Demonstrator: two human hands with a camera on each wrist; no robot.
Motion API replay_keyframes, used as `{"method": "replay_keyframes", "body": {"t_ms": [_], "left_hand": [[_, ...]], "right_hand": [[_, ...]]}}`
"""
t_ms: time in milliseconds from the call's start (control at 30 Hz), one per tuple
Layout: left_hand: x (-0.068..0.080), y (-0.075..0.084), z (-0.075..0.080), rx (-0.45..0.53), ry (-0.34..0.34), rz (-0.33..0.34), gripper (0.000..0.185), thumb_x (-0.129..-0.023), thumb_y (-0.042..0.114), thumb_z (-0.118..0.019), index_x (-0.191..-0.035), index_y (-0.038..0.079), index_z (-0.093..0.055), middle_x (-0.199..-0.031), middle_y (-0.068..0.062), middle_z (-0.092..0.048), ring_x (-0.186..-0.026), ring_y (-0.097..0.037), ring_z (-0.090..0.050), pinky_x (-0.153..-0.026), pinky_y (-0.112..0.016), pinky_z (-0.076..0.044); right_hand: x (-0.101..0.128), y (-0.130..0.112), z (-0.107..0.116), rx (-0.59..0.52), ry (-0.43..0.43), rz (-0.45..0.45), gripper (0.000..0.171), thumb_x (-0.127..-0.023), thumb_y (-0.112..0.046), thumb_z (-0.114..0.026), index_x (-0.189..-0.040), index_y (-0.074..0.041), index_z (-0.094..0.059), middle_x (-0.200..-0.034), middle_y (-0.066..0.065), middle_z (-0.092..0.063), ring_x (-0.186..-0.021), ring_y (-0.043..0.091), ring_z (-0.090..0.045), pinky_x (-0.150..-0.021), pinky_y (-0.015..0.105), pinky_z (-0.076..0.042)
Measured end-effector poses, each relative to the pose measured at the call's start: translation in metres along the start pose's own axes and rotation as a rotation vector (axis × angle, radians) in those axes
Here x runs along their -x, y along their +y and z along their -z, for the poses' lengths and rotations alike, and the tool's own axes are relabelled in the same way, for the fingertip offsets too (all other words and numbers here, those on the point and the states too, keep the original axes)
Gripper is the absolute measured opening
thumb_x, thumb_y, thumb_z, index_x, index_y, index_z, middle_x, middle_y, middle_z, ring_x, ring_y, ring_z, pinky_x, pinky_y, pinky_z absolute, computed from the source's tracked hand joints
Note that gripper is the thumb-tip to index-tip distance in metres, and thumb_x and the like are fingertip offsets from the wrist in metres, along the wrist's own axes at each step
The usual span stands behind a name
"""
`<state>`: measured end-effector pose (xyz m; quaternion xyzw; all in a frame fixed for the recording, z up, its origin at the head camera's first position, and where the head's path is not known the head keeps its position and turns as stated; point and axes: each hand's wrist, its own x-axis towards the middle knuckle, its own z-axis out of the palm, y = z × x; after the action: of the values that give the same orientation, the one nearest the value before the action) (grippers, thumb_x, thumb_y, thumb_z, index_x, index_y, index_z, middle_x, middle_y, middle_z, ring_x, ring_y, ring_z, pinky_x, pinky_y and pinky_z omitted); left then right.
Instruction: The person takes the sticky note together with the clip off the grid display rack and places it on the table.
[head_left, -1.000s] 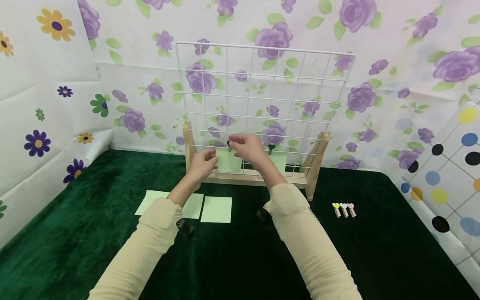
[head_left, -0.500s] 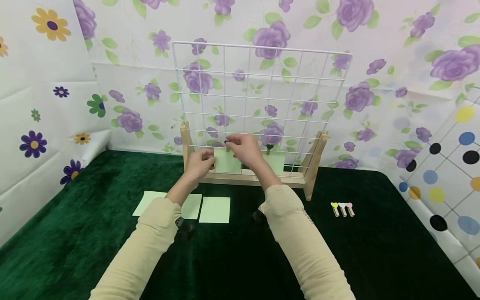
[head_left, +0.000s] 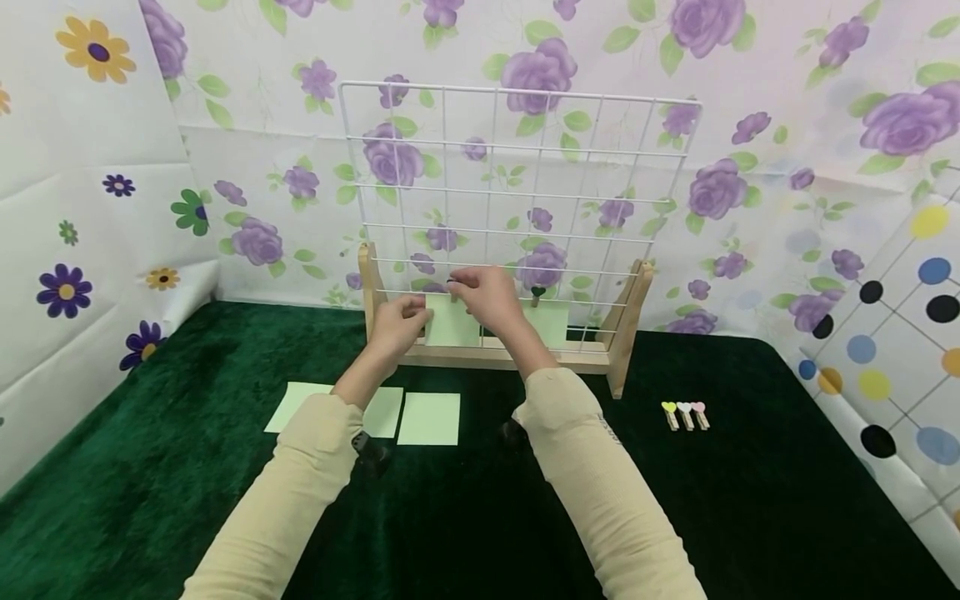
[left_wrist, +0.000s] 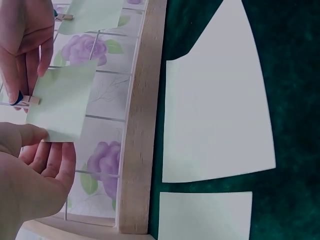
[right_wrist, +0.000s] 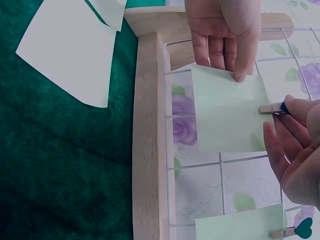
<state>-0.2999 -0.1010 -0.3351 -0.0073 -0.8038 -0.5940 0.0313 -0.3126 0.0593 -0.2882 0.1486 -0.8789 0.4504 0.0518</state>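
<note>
A pale green paper square (head_left: 452, 322) stands against the lower part of a white wire grid (head_left: 517, 92). My left hand (head_left: 397, 332) pinches its left edge between thumb and fingers. At the paper's top edge my right hand (head_left: 491, 300) pinches a small wooden clothespin (right_wrist: 270, 108) with a dark blue heart. The clothespin's jaws overlap the paper's top edge. To the right, a second green paper (head_left: 552, 325) hangs on the grid from a clothespin with a dark green heart (head_left: 537, 293). My right hand partly hides the first paper in the head view.
The grid is held by a wooden stand (head_left: 630, 333) on a dark green cloth (head_left: 465, 525). Several loose green paper squares (head_left: 429, 419) lie in front, partly under my left forearm. At the right lie three clothespins (head_left: 686, 416) with yellow, white and pink hearts.
The head view has shifted slightly. Both hands stay at the same paper, the left on its edge and the right on the blue-heart clothespin, with barely any movement.
</note>
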Motion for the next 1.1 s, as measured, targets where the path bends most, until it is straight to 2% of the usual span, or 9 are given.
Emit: {"method": "replay_keyframes", "body": {"t_ms": [267, 533, 800, 933, 1100], "left_hand": [[0.001, -0.001, -0.003, 0.025, 0.039, -0.014, 0.032, -0.099, 0.013, -0.054, -0.124, -0.006, -0.056, -0.116, -0.021, -0.060, -0.097, -0.028, -0.059, -0.087, -0.038, -0.050], [0.002, 0.000, -0.005, 0.034, 0.052, -0.014, 0.029, -0.099, 0.014, -0.055, -0.120, -0.006, -0.058, -0.115, -0.019, -0.060, -0.089, -0.023, -0.056, -0.085, -0.037, -0.050], [0.001, 0.000, -0.006, 0.024, 0.054, -0.006, 0.028, -0.100, 0.015, -0.054, -0.119, -0.005, -0.058, -0.116, -0.018, -0.060, -0.094, -0.027, -0.057, -0.084, -0.036, -0.050], [0.001, 0.001, -0.007, 0.022, 0.053, -0.012, 0.028, -0.099, 0.014, -0.054, -0.119, -0.005, -0.058, -0.117, -0.019, -0.059, -0.097, -0.027, -0.058, -0.086, -0.037, -0.050], [0.002, 0.000, -0.007, 0.007, 0.058, -0.022, 0.025, -0.099, 0.013, -0.054, -0.116, -0.004, -0.059, -0.112, -0.017, -0.059, -0.092, -0.026, -0.057, -0.080, -0.034, -0.050]], "right_hand": [[-0.001, -0.001, -0.003, 0.011, 0.015, -0.008, 0.031, -0.094, -0.020, -0.066, -0.121, -0.004, -0.068, -0.116, 0.009, -0.068, -0.096, 0.020, -0.066, -0.073, 0.029, -0.055], [-0.003, 0.001, -0.005, 0.064, 0.067, 0.011, 0.026, -0.093, -0.019, -0.067, -0.116, -0.006, -0.071, -0.109, 0.009, -0.070, -0.085, 0.019, -0.066, -0.067, 0.029, -0.054], [-0.004, 0.005, -0.009, 0.125, 0.176, 0.070, 0.022, -0.090, -0.019, -0.070, -0.107, -0.006, -0.075, -0.102, 0.005, -0.072, -0.097, 0.019, -0.066, -0.075, 0.030, -0.050], [-0.004, 0.008, -0.011, 0.100, 0.213, 0.094, 0.020, -0.089, -0.017, -0.072, -0.104, -0.005, -0.076, -0.099, 0.006, -0.073, -0.092, 0.018, -0.066, -0.069, 0.027, -0.048], [-0.003, 0.011, -0.014, -0.006, 0.229, 0.094, 0.017, -0.089, -0.013, -0.072, -0.102, -0.003, -0.076, -0.096, 0.007, -0.073, -0.076, 0.016, -0.067, -0.058, 0.024, -0.048]]}}
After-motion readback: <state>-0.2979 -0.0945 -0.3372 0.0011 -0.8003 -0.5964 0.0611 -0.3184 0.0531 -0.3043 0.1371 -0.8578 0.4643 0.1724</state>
